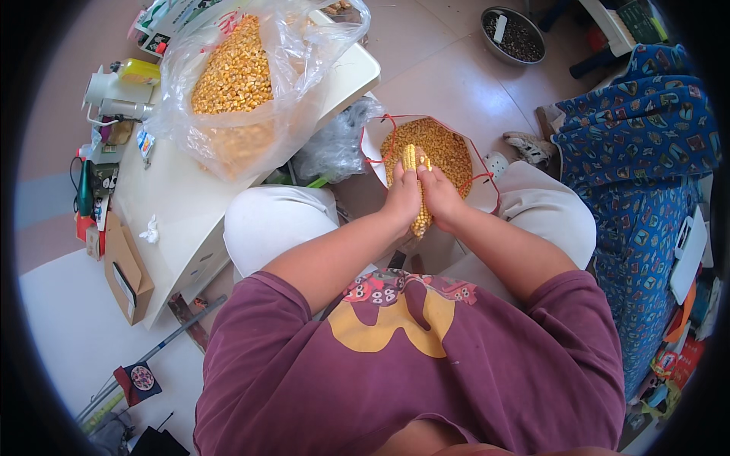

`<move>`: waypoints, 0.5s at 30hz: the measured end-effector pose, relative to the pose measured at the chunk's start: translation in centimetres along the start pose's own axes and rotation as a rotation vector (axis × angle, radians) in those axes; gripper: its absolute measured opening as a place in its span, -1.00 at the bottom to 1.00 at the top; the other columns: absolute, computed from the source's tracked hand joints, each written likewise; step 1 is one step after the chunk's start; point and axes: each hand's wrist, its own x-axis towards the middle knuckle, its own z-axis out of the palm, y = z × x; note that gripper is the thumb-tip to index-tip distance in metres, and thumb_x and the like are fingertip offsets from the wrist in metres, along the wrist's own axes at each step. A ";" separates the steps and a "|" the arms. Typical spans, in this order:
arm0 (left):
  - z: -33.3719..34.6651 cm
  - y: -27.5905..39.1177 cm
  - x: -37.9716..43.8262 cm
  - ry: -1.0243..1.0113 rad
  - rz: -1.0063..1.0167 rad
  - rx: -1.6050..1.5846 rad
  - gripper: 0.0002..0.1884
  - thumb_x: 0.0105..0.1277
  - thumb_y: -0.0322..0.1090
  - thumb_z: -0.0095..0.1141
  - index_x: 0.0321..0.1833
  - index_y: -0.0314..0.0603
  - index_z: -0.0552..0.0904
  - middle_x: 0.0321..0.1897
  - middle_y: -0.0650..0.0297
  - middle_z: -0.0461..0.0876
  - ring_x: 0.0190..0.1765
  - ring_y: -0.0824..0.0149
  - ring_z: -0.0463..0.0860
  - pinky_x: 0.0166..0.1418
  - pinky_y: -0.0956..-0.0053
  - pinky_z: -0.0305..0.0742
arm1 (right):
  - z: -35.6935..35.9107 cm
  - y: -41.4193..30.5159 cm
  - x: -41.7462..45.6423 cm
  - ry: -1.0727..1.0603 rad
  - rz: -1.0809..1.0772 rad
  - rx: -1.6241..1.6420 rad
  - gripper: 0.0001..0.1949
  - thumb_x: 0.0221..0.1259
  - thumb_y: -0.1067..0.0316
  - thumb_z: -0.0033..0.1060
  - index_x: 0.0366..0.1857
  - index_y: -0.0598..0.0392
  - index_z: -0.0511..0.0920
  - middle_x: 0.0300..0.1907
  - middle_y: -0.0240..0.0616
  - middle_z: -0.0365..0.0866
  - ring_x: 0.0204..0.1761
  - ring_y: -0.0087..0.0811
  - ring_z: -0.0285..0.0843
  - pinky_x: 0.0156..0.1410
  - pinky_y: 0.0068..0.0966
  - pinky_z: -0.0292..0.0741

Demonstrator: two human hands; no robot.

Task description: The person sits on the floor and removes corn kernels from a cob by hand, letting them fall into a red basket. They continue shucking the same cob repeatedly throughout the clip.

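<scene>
My left hand (pixel 404 195) grips a yellow ear of dried corn (pixel 409 158), its upper end showing above the fingers. Pressed against it, my right hand (pixel 441 195) is closed on a partly bare corn cob (pixel 421 154) with some kernels on it. A tapered, kernel-covered end (pixel 421 221) points down between my wrists; which ear it belongs to cannot be told. Both hands are over the near part of a white bag (pixel 369 137) with red cord handles. Loose corn kernels (pixel 436 135) fill the bag's visible inside, between my knees.
On the white table (pixel 171 199) at left, a clear plastic bag (pixel 296 74) holds many kernels. Crumpled plastic (pixel 336 142) lies beside the table. A metal bowl (pixel 513 35) of dark bits stands on the floor. Blue patterned cloth (pixel 627 165) hangs at right, near shoes (pixel 533 145).
</scene>
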 end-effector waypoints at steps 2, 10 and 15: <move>0.0 0.1 0.7 -0.016 -0.054 -0.064 -0.51 0.48 -0.16 -0.40 0.41 -0.17 0.21 0.14 -0.01 0.48 0.18 0.14 0.53 0.25 0.26 0.41 | -0.9 0.7 1.0 -0.073 0.048 0.136 -0.59 0.53 0.06 -0.24 0.18 0.17 0.37 0.05 -0.10 0.52 0.05 -0.28 0.50 0.23 -0.31 0.41; -1.2 0.0 2.4 -0.086 -0.207 -0.240 -0.55 0.48 -0.08 -0.35 0.27 -0.19 0.32 -0.03 0.07 0.54 0.01 0.19 0.62 0.06 0.25 0.56 | -0.1 -3.2 -1.0 -0.212 0.227 0.403 -0.66 0.51 0.13 -0.17 0.17 0.08 0.42 0.05 -0.20 0.58 0.06 -0.30 0.57 0.24 -0.28 0.47; -0.4 1.6 0.0 -0.104 -0.035 -0.132 -0.49 0.44 -0.16 -0.24 0.42 -0.02 0.10 0.12 0.06 0.43 0.12 0.17 0.54 0.14 0.24 0.51 | 0.0 -2.3 -0.3 -0.139 0.162 0.320 -0.68 0.52 0.14 -0.17 0.15 0.08 0.42 0.02 -0.19 0.58 0.03 -0.32 0.58 0.20 -0.30 0.50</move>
